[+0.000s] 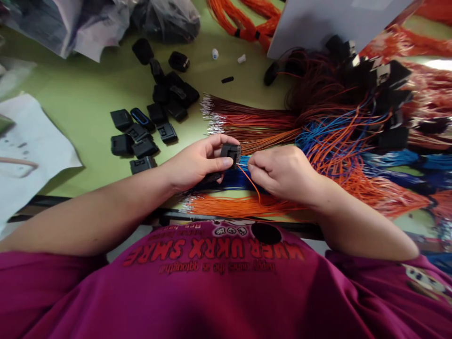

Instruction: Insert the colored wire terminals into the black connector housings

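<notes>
My left hand (197,162) is closed around a small black connector housing (231,153), held just above the table's near edge. My right hand (282,172) pinches a thin orange wire (251,181) whose end meets the housing's face. The wire curves down to an orange wire bundle (240,206) lying along the table's near edge. A blue wire bundle (233,181) lies under both hands.
Several loose black housings (141,136) are scattered on the green table (88,94) to the left. Dark red wires (247,117), orange and blue bundles and wired black connectors (381,80) fill the right. Plastic bags (106,19) lie at the back, white paper (31,146) at left.
</notes>
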{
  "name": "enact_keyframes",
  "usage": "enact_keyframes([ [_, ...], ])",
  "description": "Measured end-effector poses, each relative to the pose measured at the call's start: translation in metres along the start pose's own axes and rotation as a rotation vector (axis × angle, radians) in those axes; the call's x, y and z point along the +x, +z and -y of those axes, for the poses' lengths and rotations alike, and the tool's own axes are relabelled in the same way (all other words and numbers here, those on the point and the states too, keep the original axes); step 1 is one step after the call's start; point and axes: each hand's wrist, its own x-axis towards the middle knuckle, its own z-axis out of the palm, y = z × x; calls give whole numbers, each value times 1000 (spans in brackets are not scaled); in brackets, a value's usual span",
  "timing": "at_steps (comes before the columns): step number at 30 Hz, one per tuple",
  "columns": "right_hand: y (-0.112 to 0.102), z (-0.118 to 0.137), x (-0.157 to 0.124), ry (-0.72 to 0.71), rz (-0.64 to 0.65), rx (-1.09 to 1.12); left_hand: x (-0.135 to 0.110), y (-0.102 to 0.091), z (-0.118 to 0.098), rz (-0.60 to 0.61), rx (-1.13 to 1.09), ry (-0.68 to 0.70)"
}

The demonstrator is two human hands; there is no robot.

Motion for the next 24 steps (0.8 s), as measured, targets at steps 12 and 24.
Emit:
enact_keyframes([
  [12,21,5,3,-40,-19,21,-3,3,2,-90,144,23],
  [24,25,4,1,1,-195,194,-4,2,6,-104,143,31],
])
